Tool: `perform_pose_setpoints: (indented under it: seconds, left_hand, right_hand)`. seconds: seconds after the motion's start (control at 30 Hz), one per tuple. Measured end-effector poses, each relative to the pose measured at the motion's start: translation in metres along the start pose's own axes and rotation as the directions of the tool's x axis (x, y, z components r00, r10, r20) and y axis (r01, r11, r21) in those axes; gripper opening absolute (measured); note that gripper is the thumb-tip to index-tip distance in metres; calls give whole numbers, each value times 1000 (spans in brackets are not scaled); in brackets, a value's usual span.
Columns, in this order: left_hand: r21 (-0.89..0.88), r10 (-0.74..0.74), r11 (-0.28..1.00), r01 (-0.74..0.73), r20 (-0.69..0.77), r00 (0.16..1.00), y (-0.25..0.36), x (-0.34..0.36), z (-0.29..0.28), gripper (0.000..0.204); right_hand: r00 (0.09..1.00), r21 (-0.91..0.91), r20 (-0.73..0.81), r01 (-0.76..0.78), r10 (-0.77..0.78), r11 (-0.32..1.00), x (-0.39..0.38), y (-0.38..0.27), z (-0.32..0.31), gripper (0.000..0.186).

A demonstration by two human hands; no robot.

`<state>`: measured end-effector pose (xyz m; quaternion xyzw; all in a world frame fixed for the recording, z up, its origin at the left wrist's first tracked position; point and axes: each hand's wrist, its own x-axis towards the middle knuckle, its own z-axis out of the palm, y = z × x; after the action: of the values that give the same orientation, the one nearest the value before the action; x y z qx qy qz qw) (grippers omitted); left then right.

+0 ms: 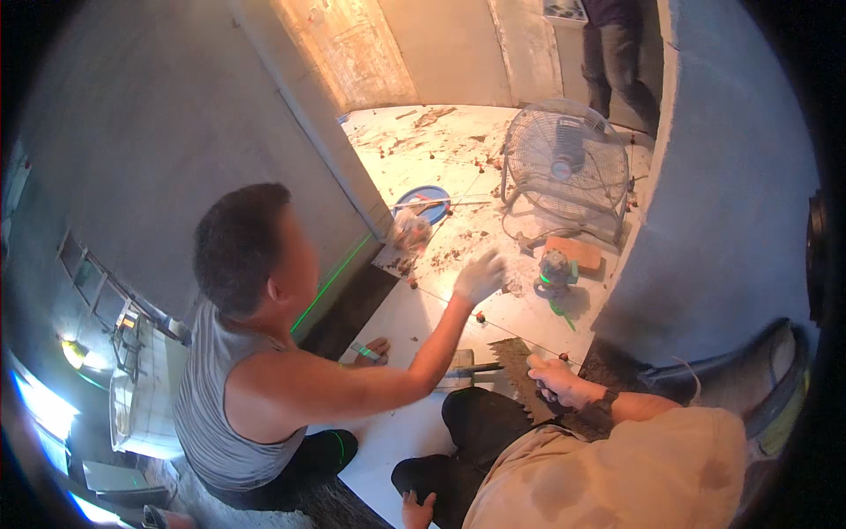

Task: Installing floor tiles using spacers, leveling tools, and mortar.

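My right hand [564,384], with a dark band on the wrist, is closed round the pale handle of a notched trowel [515,363]. The trowel's toothed grey blade hangs over dark mortar at the edge of the white tile floor [388,472]. At the lower edge my left hand [418,511] shows only in part, near my dark-trousered knee; its thumb and fingers are apart and hold nothing I can see. Between the trowel and a co-worker lies a block-like tool with a bar [463,370], its kind unclear.
A co-worker [256,379] crouches left, a gloved hand [480,277] stretched over the tiles. Beyond are a laser level [555,270], an orange block [577,251], a floor fan [564,163] and a blue round lid [425,196]. A bucket [775,370] stands right; another person [617,62] stands behind.
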<state>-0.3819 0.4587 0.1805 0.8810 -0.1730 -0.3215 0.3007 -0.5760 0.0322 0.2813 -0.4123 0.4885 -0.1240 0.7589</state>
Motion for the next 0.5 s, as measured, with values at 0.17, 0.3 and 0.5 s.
perform_pose_setpoints:
  seconds: [0.17, 0.3, 0.5]
  left_hand:
    - [140, -25, 990, 15, 67, 997, -35, 22, 12, 73]
    - [38, 108, 993, -107, -18, 994, -78, 47, 18, 73]
    - [156, 24, 988, -24, -3, 1000, -33, 27, 8, 71]
  right_hand:
    - [998, -41, -20, 52, -53, 998, 4, 6, -15, 18]
    - [998, -77, -49, 44, -48, 996, -2, 3, -18, 21]
    - [998, -70, -25, 62, -64, 996, -13, -5, -18, 22]
